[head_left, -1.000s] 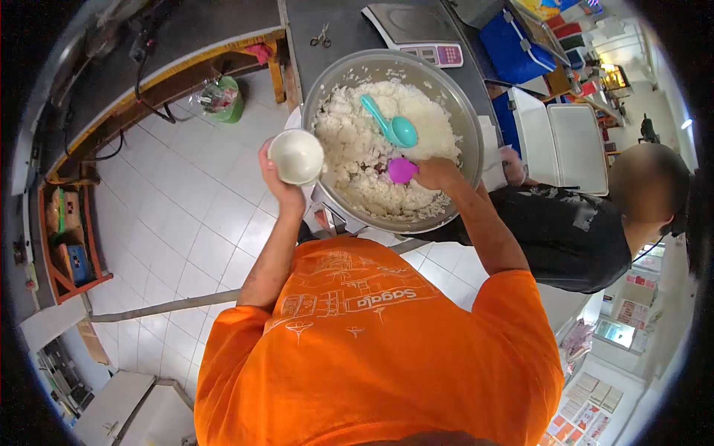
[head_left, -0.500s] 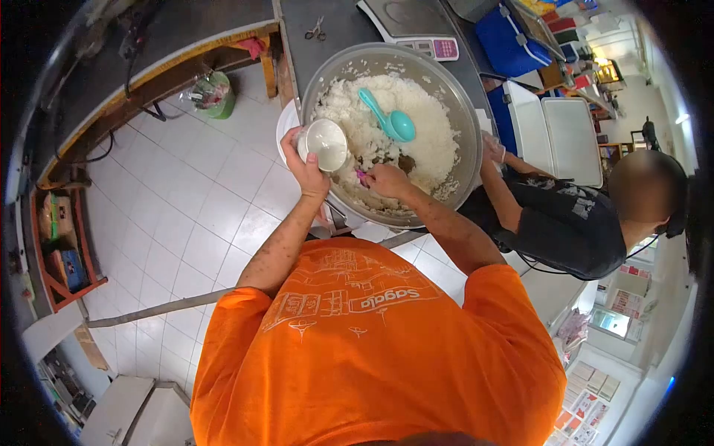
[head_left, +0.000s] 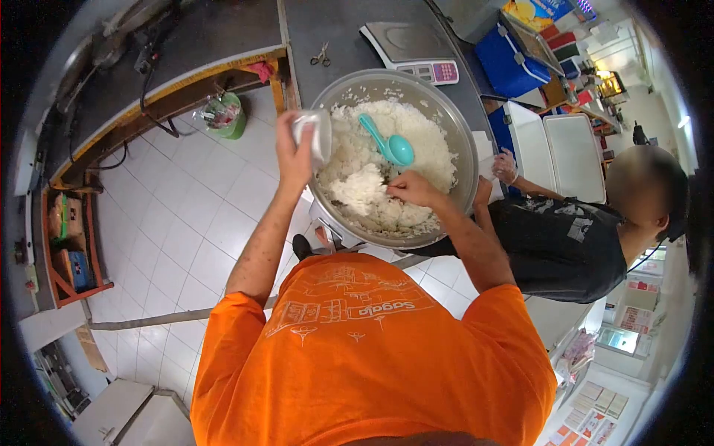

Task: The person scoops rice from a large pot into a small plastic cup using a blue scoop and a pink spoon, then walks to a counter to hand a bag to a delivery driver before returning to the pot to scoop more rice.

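Note:
My left hand [head_left: 294, 156] is wrapped round a small white bowl [head_left: 320, 140], which is tipped on its side and blurred at the left rim of a big metal pot [head_left: 469, 149]. Cooked white rice [head_left: 428, 123] fills much of the pot. Inside it, my right hand [head_left: 416, 188] is closed on a pink-handled rice scoop, whose handle is now covered by the fingers. A heaped clump of rice [head_left: 361, 187] sits just left of that hand and hides the scoop's blade. A turquoise ladle [head_left: 399, 150] lies on the rice, touched by neither hand.
Beyond the pot are a digital scale [head_left: 416, 52] and scissors [head_left: 320, 55] on the dark counter. A co-worker [head_left: 558, 238] stands at the right, with a gloved hand [head_left: 506, 166] near the pot. Coolers [head_left: 513, 56] stand behind. A green bin [head_left: 232, 123] is on the floor.
The bowl has turned from facing up to lying sideways in my left hand. My right hand has shifted right, and a heaped clump of rice now shows beside it. The co-worker's gloved hand has lifted.

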A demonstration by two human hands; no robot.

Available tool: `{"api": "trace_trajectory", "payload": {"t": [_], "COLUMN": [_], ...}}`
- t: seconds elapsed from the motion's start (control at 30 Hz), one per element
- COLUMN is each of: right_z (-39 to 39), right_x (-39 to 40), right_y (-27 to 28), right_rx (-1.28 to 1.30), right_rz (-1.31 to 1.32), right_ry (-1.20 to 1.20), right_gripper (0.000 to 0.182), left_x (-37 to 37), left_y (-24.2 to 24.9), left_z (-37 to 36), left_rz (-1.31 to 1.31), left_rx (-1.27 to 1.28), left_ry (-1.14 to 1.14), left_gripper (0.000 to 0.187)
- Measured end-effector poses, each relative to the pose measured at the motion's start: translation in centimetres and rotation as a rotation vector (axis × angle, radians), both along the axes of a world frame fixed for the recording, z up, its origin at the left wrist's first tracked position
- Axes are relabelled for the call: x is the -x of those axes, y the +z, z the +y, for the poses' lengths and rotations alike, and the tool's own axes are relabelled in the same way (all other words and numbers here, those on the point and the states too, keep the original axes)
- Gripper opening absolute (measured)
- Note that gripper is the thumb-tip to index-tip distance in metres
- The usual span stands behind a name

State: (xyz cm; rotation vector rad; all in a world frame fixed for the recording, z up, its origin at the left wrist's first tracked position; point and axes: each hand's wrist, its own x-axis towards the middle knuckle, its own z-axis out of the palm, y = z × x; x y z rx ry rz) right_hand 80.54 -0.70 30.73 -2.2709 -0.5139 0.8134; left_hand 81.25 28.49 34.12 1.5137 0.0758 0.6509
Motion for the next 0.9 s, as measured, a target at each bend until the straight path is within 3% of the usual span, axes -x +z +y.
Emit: {"api": "trace_trajectory", "payload": {"t": [0.07,0.1,0.13,0.17,0.2,0.27,0.3,0.37,0.4,0.47,0.5,0.73,0.8,0.83,0.9], "right_z": [-1.6,-1.7,-1.6,-1.7,-1.6,-0.7,-0.5,-0.4,-0.4,-0.4,-0.3,-1.6,-2.8,-2.8,-2.8], "right_x": [-1.2,-1.6,-1.9,-2.0,-2.0,-2.0,-2.1,-2.0,-1.9,-0.5,0.1,0.1,-0.4,0.0,1.5], "right_y": [3.2,5.6,8.3,10.1,11.0,12.1,12.0,11.1,10.6,9.8,9.6,10.2,10.1,9.6,7.9], "right_rx": [-0.023,-0.028,0.068,0.166,0.162,0.436,0.540,0.620,0.700,0.645,0.587,0.475,0.180,0.178,-0.131], "right_rz": [-0.037,-0.045,-0.217,-0.388,-0.398,-0.732,-0.783,-0.791,-0.792,-0.910,-1.019,-1.070,-0.817,-0.817,0.086], "right_ry": [-0.007,-0.008,0.012,0.029,0.019,0.068,0.128,0.151,0.188,0.120,0.060,-0.208,-0.425,-0.427,-0.550], "right_gripper": [0.026,0.026,0.028,0.029,0.029,0.032,0.031,0.029,0.027,0.024,0.023,0.023,0.028,0.028,0.033], "left_x": [-1.9,-2.3,-2.7,-2.1,-1.1,-0.4,-0.2,0.1,0.2,0.3,0.5,0.7,0.8,0.7,0.4], "left_y": [-0.3,-2.1,-3.6,-2.4,-1.2,-3.6,-4.3,-5.4,-5.9,-6.4,-5.8,-3.3,-3.6,-3.6,-3.6], "left_z": [-0.4,-1.8,-3.7,-5.5,-7.2,-10.3,-11.1,-12.3,-12.7,-13.4,-13.5,-12.7,-12.0,-11.7,-11.4], "left_rz": [0.395,0.476,0.557,0.686,0.812,0.877,0.874,0.950,0.947,0.871,0.843,0.940,0.836,0.837,0.818], "left_rx": [-0.334,-0.265,-0.197,-0.053,0.091,0.624,0.610,0.943,0.935,1.121,1.125,0.937,1.024,1.021,1.045], "left_ry": [-0.380,-0.467,-0.555,-0.655,-0.754,-0.955,-0.964,-0.904,-0.910,-0.692,-0.680,-0.556,-0.635,-0.635,-0.671], "left_gripper": [0.048,0.048,0.049,0.052,0.054,0.056,0.056,0.053,0.053,0.053,0.053,0.055,0.055,0.055,0.052]}}
